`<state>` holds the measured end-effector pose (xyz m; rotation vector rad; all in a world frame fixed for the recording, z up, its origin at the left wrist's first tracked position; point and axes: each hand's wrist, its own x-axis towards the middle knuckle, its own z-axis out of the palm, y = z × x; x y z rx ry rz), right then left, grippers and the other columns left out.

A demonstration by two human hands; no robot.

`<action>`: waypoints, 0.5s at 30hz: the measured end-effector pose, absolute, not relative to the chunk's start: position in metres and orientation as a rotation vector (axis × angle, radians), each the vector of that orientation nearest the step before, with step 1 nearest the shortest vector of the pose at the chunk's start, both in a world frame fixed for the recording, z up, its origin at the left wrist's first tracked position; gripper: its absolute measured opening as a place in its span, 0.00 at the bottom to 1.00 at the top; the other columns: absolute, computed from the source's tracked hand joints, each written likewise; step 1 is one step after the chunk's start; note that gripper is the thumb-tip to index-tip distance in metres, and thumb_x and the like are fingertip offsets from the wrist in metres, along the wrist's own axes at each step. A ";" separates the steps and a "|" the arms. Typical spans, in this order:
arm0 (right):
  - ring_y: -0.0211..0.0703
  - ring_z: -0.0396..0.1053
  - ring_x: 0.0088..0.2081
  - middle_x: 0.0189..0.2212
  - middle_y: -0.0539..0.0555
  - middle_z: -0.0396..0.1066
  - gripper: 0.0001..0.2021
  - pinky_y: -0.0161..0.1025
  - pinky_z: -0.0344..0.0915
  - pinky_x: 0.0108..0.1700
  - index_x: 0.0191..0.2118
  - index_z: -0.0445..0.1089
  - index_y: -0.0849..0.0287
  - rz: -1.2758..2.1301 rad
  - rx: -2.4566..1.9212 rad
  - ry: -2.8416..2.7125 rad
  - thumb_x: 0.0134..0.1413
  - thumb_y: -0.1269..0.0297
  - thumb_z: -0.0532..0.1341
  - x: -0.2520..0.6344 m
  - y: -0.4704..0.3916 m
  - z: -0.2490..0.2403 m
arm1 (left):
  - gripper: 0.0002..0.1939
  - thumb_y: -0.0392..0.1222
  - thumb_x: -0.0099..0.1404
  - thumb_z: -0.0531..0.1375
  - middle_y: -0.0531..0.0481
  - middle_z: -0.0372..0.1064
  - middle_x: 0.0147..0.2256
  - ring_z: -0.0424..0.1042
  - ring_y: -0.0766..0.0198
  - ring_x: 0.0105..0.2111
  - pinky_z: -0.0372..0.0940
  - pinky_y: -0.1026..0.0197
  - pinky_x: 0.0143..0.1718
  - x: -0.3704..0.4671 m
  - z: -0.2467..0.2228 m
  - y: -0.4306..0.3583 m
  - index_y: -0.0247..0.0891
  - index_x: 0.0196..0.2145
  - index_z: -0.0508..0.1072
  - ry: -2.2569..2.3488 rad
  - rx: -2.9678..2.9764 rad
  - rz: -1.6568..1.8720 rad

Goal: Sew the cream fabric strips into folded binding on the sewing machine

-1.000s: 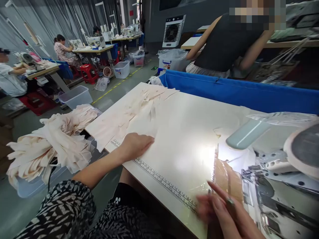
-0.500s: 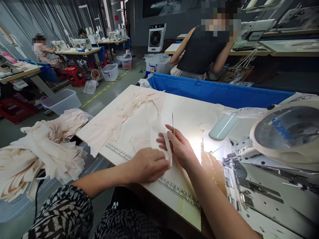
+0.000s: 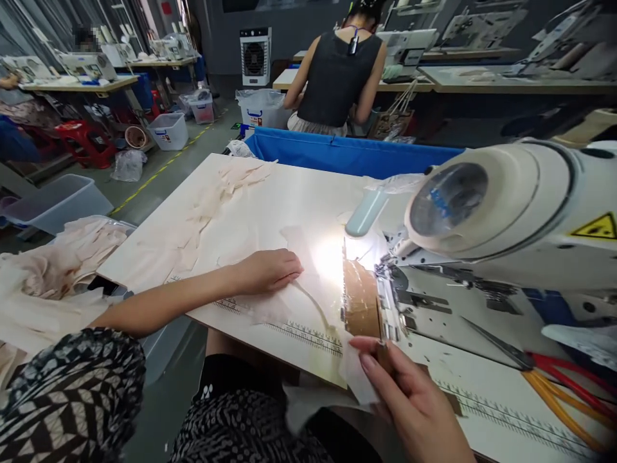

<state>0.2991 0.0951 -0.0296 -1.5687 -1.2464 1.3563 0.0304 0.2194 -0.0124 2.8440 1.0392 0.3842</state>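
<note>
My left hand is closed, its fingertips pinching the edge of a thin pale fabric piece on the white table board. The cloth runs from there toward the front edge. Lower right, my right hand grips a pale fabric end between thumb and forefinger; this end hangs over the board's edge. A small brown-handled tool also sits in the right hand, its tip hidden. Just beyond that hand is the sewing machine, its lamp lighting the cloth and a brown plate.
Scissors with red and orange handles lie at right. Pale cut pieces cover the board's left part, and more cloth is heaped beyond its left edge. A ruler strip runs along the front. Another person sits beyond the blue cloth trough.
My hands have moved apart: the right came down toward me and rightward, the left shifted left and up. The camera view has swung right, bringing scissors and more of the machine into sight.
</note>
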 end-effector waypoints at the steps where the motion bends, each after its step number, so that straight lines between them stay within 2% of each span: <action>1: 0.41 0.69 0.26 0.30 0.52 0.75 0.19 0.33 0.67 0.25 0.41 0.78 0.53 1.268 -1.595 -1.259 0.53 0.43 0.66 0.305 0.086 -0.032 | 0.14 0.40 0.74 0.50 0.44 0.75 0.36 0.73 0.61 0.35 0.66 0.61 0.33 0.032 -0.017 0.220 0.35 0.35 0.72 1.054 2.897 0.281; 4: 0.45 0.75 0.35 0.36 0.53 0.78 0.15 0.34 0.73 0.37 0.39 0.79 0.51 1.135 -1.575 -1.371 0.55 0.46 0.65 0.314 0.073 -0.036 | 0.19 0.44 0.75 0.49 0.49 0.67 0.21 0.65 0.63 0.21 0.55 0.61 0.21 0.036 -0.026 0.209 0.36 0.30 0.70 1.235 3.003 0.040; 6: 0.46 0.77 0.37 0.36 0.52 0.79 0.13 0.35 0.74 0.41 0.40 0.80 0.49 1.165 -1.509 -1.481 0.57 0.48 0.64 0.314 0.073 -0.037 | 0.17 0.43 0.74 0.49 0.48 0.66 0.21 0.65 0.61 0.21 0.54 0.60 0.20 0.037 -0.027 0.199 0.36 0.31 0.71 1.314 3.060 0.013; 10: 0.46 0.79 0.37 0.37 0.52 0.80 0.12 0.34 0.75 0.39 0.42 0.80 0.48 1.174 -1.407 -1.646 0.60 0.52 0.62 0.312 0.078 -0.033 | 0.13 0.41 0.71 0.52 0.38 0.74 0.37 0.73 0.53 0.37 0.66 0.56 0.32 0.035 -0.027 0.189 0.32 0.39 0.73 1.458 3.108 0.081; 12: 0.47 0.79 0.38 0.38 0.52 0.81 0.12 0.34 0.76 0.38 0.42 0.80 0.48 1.086 -1.407 -1.653 0.60 0.52 0.62 0.315 0.078 -0.031 | 0.18 0.44 0.71 0.53 0.31 0.73 0.48 0.72 0.48 0.46 0.69 0.52 0.40 0.036 -0.030 0.191 0.25 0.47 0.72 1.562 3.060 0.063; 15: 0.47 0.80 0.36 0.37 0.51 0.81 0.12 0.35 0.77 0.37 0.42 0.81 0.48 0.891 -1.431 -1.666 0.59 0.51 0.63 0.335 0.065 -0.034 | 0.29 0.50 0.73 0.50 0.23 0.64 0.59 0.66 0.42 0.58 0.66 0.45 0.53 0.051 -0.036 0.197 0.18 0.57 0.65 1.586 2.990 0.055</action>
